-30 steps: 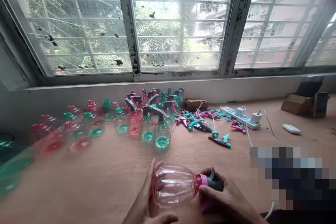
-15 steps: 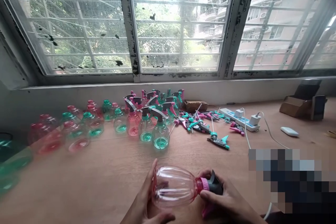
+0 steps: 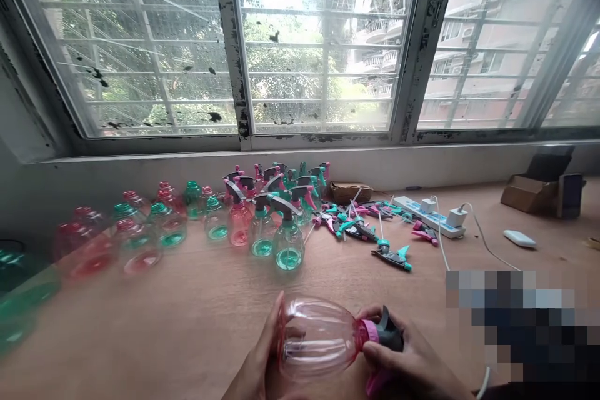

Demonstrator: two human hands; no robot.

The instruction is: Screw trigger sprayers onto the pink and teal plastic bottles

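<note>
A clear pink spray bottle [image 3: 323, 340] lies sideways between my hands, low in the view above the table. My left hand [image 3: 260, 353] is wrapped round its base end. At the neck, my right hand [image 3: 398, 356] grips the pink collar and the black-and-pink spray head [image 3: 389, 332], which sits on the bottle mouth. Part of the trigger is hidden behind the right fingers. Beyond the hands stand several green and pink bottles with spray heads on, the nearest a green spray bottle [image 3: 288, 247].
Open-topped bottles [image 3: 169, 228] stand to the left. Loose spray heads [image 3: 356, 225] lie heaped at centre right, one spray head [image 3: 392, 256] nearer me. A power strip [image 3: 434, 219] with white cables, a white mouse-like object [image 3: 519, 239] and a cardboard box [image 3: 532, 194] are at right.
My hands and the pink bottle have shifted slightly right in the view. The grip stays the same, with the spray head still at the neck. The whole scene has moved slightly with the camera.
</note>
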